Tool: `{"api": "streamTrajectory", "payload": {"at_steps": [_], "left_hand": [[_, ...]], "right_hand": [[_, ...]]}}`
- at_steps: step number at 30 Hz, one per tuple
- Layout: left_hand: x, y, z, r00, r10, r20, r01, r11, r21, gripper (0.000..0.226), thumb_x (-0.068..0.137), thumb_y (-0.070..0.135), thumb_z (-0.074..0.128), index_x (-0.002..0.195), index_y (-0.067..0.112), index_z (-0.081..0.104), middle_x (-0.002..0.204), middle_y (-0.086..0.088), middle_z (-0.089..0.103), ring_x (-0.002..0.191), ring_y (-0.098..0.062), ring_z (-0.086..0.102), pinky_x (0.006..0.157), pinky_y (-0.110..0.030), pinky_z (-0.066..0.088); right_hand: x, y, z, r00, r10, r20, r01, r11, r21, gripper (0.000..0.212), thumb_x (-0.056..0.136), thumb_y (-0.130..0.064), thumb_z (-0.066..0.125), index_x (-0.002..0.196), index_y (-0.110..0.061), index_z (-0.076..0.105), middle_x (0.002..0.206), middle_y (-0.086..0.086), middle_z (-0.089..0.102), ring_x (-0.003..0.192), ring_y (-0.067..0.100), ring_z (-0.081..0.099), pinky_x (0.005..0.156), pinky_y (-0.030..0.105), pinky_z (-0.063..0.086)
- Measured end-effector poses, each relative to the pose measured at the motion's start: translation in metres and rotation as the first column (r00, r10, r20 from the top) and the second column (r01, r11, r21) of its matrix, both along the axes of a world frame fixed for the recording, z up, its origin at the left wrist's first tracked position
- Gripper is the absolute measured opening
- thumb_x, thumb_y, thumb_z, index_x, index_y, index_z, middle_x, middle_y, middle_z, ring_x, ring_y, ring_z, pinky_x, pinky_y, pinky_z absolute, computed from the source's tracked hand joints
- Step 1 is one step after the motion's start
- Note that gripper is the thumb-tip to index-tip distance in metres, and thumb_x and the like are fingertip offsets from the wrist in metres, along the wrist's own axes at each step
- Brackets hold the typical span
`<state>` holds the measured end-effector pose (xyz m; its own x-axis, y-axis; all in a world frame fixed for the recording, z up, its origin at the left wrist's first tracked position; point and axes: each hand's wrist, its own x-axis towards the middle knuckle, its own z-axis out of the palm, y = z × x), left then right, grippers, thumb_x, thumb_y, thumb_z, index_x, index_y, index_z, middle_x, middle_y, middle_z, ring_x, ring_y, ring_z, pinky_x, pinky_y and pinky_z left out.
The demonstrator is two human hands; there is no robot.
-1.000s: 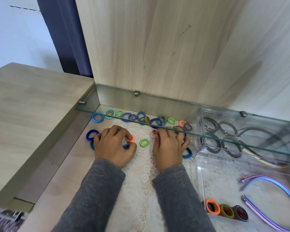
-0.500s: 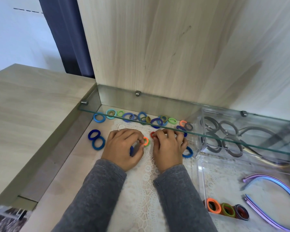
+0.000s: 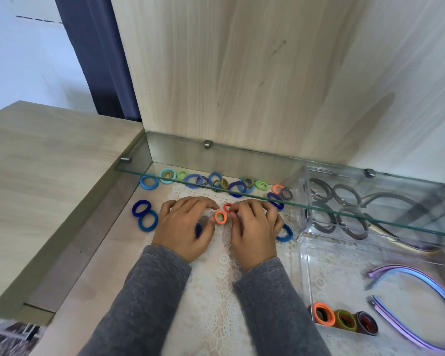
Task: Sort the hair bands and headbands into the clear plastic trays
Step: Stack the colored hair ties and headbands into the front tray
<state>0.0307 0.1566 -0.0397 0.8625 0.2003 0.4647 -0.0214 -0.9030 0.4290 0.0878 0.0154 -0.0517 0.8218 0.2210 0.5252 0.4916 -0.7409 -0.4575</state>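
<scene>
- our left hand (image 3: 184,227) was curled on the lace mat (image 3: 216,291) with a dark blue band (image 3: 198,229) tucked between thumb and palm, so we took it as grasping that band.
- our right hand (image 3: 254,231) lay knuckles-up just beside it, fingers bent down onto the mat. we could not tell whether it was pinching anything.
- the orange band (image 3: 221,217), with a green one nested inside, sat in the narrow gap between the two hands and seemed to touch both thumb tips. a red band (image 3: 227,207) lay just beyond it, at the right index fingertip.
- the orange band looked tipped up, its opening facing us and its longer axis running away from us, so we judged a pinch across its sides would suit.
- the relation that mattered: the near tray (image 3: 305,265) lay to the right of that gap and closer to our body, past the right hand. the right hand was therefore the nearer one to carry across, and the left would have had to reach over it.
- in that tray's near left corner a row of sorted bands (image 3: 324,313) stood on edge, orange first, with purple headbands (image 3: 421,281) beside them.
- the far tray (image 3: 303,217), under the glass shelf (image 3: 303,205), held grey bands.
- we judged the sorting well short of done: loose bands (image 3: 238,188) lay along the back, a blue band (image 3: 284,233) just right of the right hand, and a pair of navy bands (image 3: 140,222) left of the left hand.
</scene>
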Motion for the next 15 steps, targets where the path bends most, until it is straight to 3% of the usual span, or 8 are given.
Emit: {"api": "streamTrajectory", "payload": {"at_steps": [7, 11, 15], "left_hand": [[0.009, 0.009, 0.000, 0.973, 0.221, -0.071, -0.224, 0.974, -0.039, 0.025, 0.088, 0.032, 0.044, 0.105, 0.032, 0.061, 0.107, 0.011, 0.066, 0.103, -0.015, 0.057, 0.089, -0.035, 0.032], [0.023, 0.012, 0.003, 0.960, 0.258, -0.111, -0.255, 0.966, 0.039, 0.026, 0.091, 0.035, 0.045, 0.100, 0.021, 0.065, 0.104, 0.000, 0.067, 0.100, -0.024, 0.058, 0.088, -0.041, 0.036], [0.039, 0.011, 0.006, 0.974, 0.205, -0.092, -0.206, 0.979, -0.002, 0.021, 0.092, 0.030, 0.051, 0.110, 0.032, 0.061, 0.115, 0.010, 0.064, 0.106, -0.018, 0.056, 0.091, -0.039, 0.033]], "right_hand": [[-0.007, 0.000, 0.005, 0.993, 0.117, 0.035, -0.115, 0.991, -0.063, 0.009, 0.083, -0.022, 0.057, 0.088, -0.026, 0.063, 0.098, -0.012, 0.061, 0.106, 0.019, 0.040, 0.092, 0.040, 0.023], [-0.007, -0.001, 0.006, 0.993, 0.117, 0.034, -0.113, 0.988, -0.102, 0.011, 0.084, -0.029, 0.052, 0.088, -0.026, 0.062, 0.095, -0.011, 0.060, 0.103, 0.020, 0.041, 0.091, 0.040, 0.024], [-0.008, -0.002, 0.008, 0.993, 0.113, 0.020, -0.111, 0.989, -0.097, 0.009, 0.084, -0.035, 0.056, 0.088, -0.030, 0.062, 0.095, -0.013, 0.059, 0.100, 0.018, 0.041, 0.088, 0.039, 0.024]]}}
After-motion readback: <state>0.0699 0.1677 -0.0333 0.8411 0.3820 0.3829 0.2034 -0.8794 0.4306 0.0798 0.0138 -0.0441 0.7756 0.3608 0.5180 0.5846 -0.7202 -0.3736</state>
